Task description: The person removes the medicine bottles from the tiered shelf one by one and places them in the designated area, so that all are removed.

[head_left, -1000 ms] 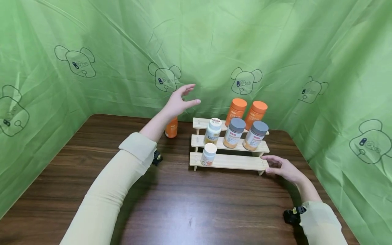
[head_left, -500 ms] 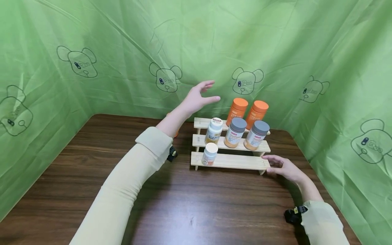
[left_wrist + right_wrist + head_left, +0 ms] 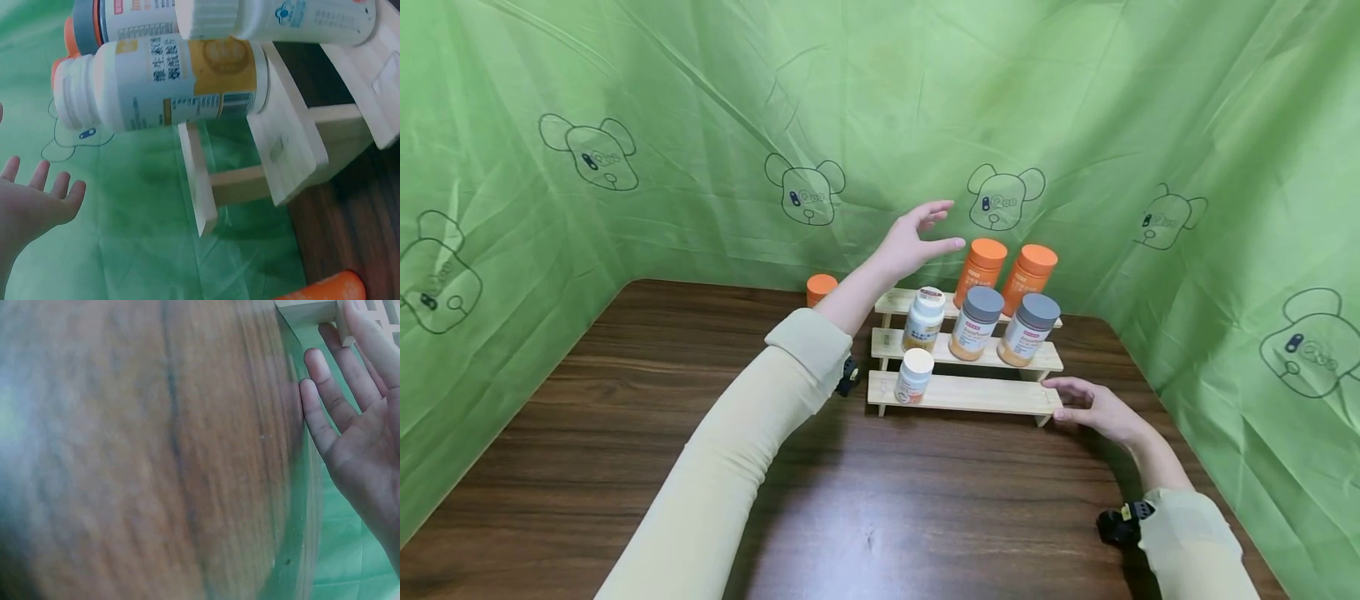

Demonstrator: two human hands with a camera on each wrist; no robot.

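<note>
My left hand is raised over the back of the stepped wooden rack, fingers and thumb spread, holding nothing. Nearest to it is an orange bottle on the top step, beside another orange bottle. The left wrist view shows this hand apart from a white bottle with a gold label. My right hand grips the right end of the bottom step between thumb and fingers; in the right wrist view the same hand is at the rack's end.
The middle step bears a white bottle and two grey-capped bottles. A small white bottle stands on the bottom step's left. Another orange-capped bottle, partly behind my left forearm, is on the brown table. Green cloth surrounds it.
My left hand has moved right, from above the table's lone orange bottle to near the orange bottles on the top step. The right hand and the rack stay in place.
</note>
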